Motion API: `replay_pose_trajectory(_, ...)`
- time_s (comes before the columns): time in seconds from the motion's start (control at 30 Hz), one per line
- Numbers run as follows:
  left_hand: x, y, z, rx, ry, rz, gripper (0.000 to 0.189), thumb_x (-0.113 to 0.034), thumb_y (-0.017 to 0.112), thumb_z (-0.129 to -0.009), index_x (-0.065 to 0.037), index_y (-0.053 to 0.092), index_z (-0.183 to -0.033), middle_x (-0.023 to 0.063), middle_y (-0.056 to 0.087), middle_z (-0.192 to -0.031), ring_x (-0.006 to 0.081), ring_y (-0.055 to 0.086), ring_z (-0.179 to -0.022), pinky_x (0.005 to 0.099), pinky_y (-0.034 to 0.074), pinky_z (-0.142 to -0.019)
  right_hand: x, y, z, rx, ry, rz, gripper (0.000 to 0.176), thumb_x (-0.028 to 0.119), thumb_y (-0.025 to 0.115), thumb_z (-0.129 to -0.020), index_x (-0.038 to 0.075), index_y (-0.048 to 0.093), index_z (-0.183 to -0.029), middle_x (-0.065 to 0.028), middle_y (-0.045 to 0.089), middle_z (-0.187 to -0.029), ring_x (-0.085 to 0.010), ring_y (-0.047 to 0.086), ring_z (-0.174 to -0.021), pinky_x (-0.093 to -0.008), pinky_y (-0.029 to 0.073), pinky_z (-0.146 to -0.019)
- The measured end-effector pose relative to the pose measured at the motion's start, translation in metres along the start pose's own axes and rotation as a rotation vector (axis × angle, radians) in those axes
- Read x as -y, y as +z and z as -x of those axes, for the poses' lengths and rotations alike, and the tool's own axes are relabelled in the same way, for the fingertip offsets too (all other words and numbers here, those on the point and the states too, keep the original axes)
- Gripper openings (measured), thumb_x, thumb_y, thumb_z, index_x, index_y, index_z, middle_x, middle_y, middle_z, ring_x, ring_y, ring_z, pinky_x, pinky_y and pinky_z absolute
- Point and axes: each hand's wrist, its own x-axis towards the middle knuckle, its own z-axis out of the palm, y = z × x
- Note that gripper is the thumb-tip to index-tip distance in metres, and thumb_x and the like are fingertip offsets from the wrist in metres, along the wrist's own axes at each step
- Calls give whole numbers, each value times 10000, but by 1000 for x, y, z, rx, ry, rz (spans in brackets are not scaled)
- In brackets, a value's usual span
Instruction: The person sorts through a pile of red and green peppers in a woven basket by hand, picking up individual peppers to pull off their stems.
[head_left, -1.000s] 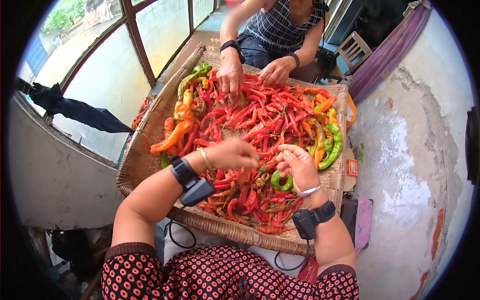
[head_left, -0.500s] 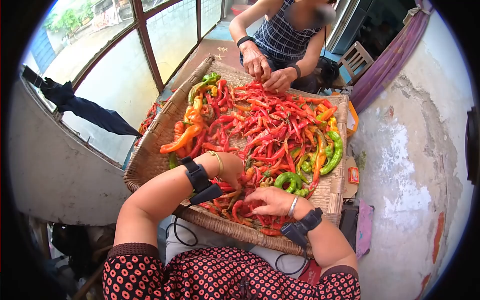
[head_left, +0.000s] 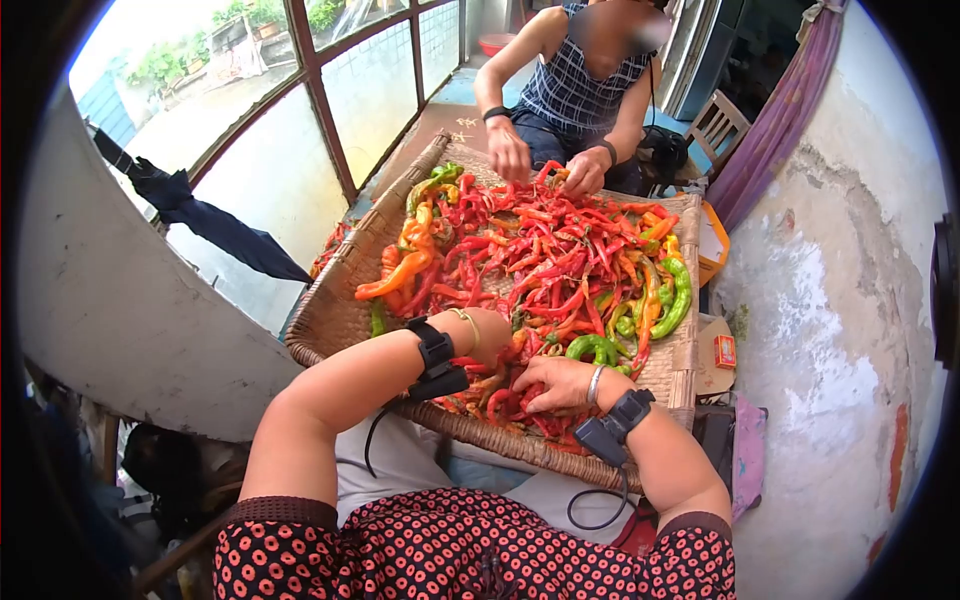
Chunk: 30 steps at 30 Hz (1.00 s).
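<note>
A wide woven basket point(head_left: 325, 325) rests across my lap, heaped with red chili peppers point(head_left: 545, 255). Orange peppers point(head_left: 400, 272) lie at its left and green ones point(head_left: 680, 295) at its right. My left hand point(head_left: 488, 338) is bent down at the near part of the heap, its fingers hidden among the peppers. Palm down, my right hand point(head_left: 555, 382) lies on the red peppers by the near rim, beside a curled green pepper point(head_left: 595, 348). Both wrists wear black strapped devices. Across the basket, another person's two hands point(head_left: 510, 158) pick at the far edge of the pile.
A folded dark umbrella point(head_left: 200, 225) leans by the window on the left. A wooden chair point(head_left: 715, 125) and purple cloth point(head_left: 775, 115) stand behind the other person. An orange container point(head_left: 716, 245) and a small red box point(head_left: 725, 350) sit right of the basket, beside the peeling wall.
My hands dropped from holding something above the pile down into the near peppers. The other person's hands drew back to the far rim. The view tilted upward.
</note>
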Motion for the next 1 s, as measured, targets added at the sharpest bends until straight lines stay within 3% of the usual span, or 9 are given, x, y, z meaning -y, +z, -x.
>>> replay_pose_trajectory(0.13,-2,0,13,-67,-25,93,285,-309,628,-663,-62,658,-802,139,634,-739,292,609,-717,383,481,-643,-3,9,-1,-22,-52,43,454,295,636,-724,51,565,-1100,-152,513,-1056,-288,481,-1022,-346,382,-889)
replay_pose_trajectory(0.33,7,-4,30,-378,-87,722,218,-246,625,-719,-30,628,-750,82,620,-630,172,602,-571,306,475,-550,1,-1,-3,49,72,17,374,288,637,-733,27,604,-999,-126,564,-963,-256,549,-916,-334,443,-809)
replay_pose_trajectory(0.47,15,-22,23,-488,-186,1004,178,-187,600,-788,-10,581,-775,58,595,-599,116,577,-532,260,465,-508,-1,-10,3,-210,13,-159,363,216,649,-720,29,595,-1026,-111,578,-942,-218,553,-922,-310,444,-797)
replay_pose_trajectory(0.53,22,-19,11,-533,-166,1063,172,-175,597,-798,-12,559,-759,33,563,-583,99,545,-512,244,441,-475,7,-16,3,-347,7,-403,334,149,638,-734,32,584,-1042,-68,573,-930,-159,565,-877,-277,463,-730)
replay_pose_trajectory(0.57,25,-17,4,-603,-163,1203,168,-177,598,-800,-21,559,-753,16,546,-580,86,517,-499,241,422,-459,13,-18,6,-364,125,-601,296,80,590,-767,35,574,-1059,-28,580,-883,-99,579,-751,-230,470,-623)
replay_pose_trajectory(0.63,28,-11,-7,-711,-164,1403,148,-176,600,-809,-46,557,-755,-27,502,-584,50,444,-495,233,369,-432,13,-22,7,-459,160,-696,284,60,565,-783,32,570,-1065,-17,587,-857,-85,573,-687,-216,464,-582)
replay_pose_trajectory(0.73,33,-5,-17,-743,-157,1435,119,-167,586,-831,-49,567,-831,-20,535,-626,54,470,-478,201,380,-431,6,-24,7,-725,177,-893,251,27,515,-819,5,556,-1065,-10,603,-790,-63,554,-583,-188,448,-488)
replay_pose_trajectory(0.83,29,-2,-16,-686,-116,1592,109,-160,582,-838,-55,563,-813,-28,525,-620,48,453,-478,191,369,-433,-6,-33,10,-878,175,-1133,225,59,511,-844,10,548,-1060,-14,593,-737,-57,519,-512,-184,415,-409)
replay_pose_trajectory(1.0,19,4,-18,-538,-45,1579,105,-173,572,-850,-69,580,-860,-53,512,-621,31,455,-495,181,369,-439,-12,-35,7,-941,138,-1406,214,101,522,-858,25,531,-1057,-25,593,-726,-62,482,-442,-193,390,-373)
